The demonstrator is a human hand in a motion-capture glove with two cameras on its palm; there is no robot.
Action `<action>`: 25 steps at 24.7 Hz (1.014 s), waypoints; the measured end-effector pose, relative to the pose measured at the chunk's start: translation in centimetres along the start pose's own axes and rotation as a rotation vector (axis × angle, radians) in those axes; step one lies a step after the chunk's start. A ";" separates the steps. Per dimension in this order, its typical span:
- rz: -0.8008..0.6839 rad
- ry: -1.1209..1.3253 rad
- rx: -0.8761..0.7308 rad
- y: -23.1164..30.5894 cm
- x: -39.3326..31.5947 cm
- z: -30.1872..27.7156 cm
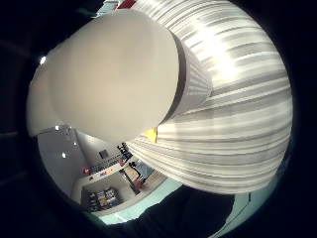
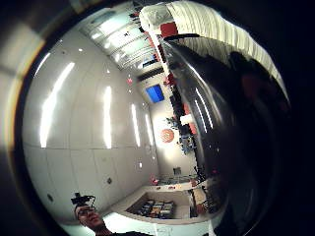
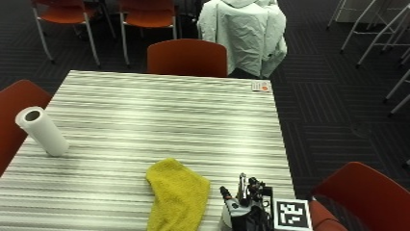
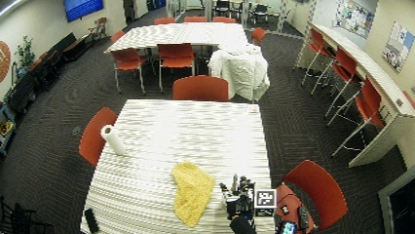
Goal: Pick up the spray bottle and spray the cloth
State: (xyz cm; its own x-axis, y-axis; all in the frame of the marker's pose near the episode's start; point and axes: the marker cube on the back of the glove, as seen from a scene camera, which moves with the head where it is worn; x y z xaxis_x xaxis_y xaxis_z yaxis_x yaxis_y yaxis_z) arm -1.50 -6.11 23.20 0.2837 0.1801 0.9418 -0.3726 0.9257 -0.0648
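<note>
Yellow cloth (image 3: 176, 195) is lying on the striped bench (image 3: 160, 115), left of your gloved right hand (image 3: 247, 211). You're closing on the spray bottle (image 1: 106, 74) at the near edge; I cannot tell whether your fingers are gripping. Next, aim left at the cloth.

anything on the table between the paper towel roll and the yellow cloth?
Nothing: in the outside view, only bare striped table lies between the paper towel roll and the yellow cloth.

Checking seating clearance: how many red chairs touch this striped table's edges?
4: one at the far end, one left, two at the near right corner; others may be hidden.
</note>
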 end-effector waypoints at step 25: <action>-0.108 -0.099 -0.033 -1.6 -1.3 1.2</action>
State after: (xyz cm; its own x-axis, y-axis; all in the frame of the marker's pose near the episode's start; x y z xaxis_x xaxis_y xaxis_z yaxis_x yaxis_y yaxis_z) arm -2.31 -8.20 22.45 0.2318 0.0464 0.9717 -0.3145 0.9488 0.0297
